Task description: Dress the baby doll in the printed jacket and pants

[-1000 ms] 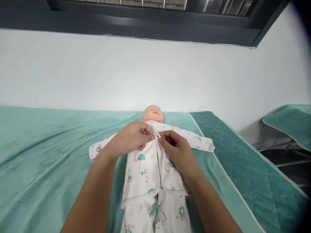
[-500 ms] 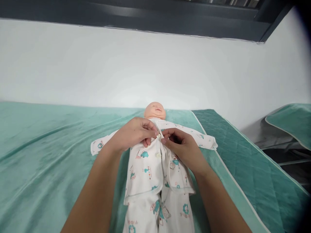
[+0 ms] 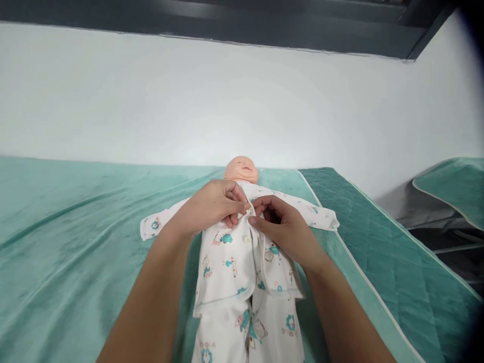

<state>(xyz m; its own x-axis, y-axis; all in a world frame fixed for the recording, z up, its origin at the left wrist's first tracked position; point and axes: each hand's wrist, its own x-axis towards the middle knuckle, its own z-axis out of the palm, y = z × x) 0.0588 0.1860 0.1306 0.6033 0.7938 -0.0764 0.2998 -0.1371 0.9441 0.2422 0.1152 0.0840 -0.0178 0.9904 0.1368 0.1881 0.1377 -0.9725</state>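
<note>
A baby doll point(image 3: 242, 170) lies on its back in a white printed jacket point(image 3: 223, 262) and matching trousers point(image 3: 223, 327). At chest height my left hand point(image 3: 217, 205) pinches the jacket's front edge beside a small pale button point(image 3: 248, 210). Opposite it, my right hand point(image 3: 278, 222) is closed on the other front edge, thumb and forefinger close to the same button. Whether the button sits in its hole cannot be made out. A lower button point(image 3: 247, 239) shows on the left-hand panel. Below the hands the two front panels hang apart.
Under the doll spreads a light green sheet point(image 3: 75, 242), with a darker quilted strip point(image 3: 378, 252) to the right. A white wall point(image 3: 189, 101) rises behind, below a dark frame point(image 3: 227, 22). Another green cloth point(image 3: 454, 186) lies at the far right.
The fingers have shifted slightly at the chest button, and the front edge of the jacket is drawn up a little there. The view has tilted slightly; the doll lies as before.
</note>
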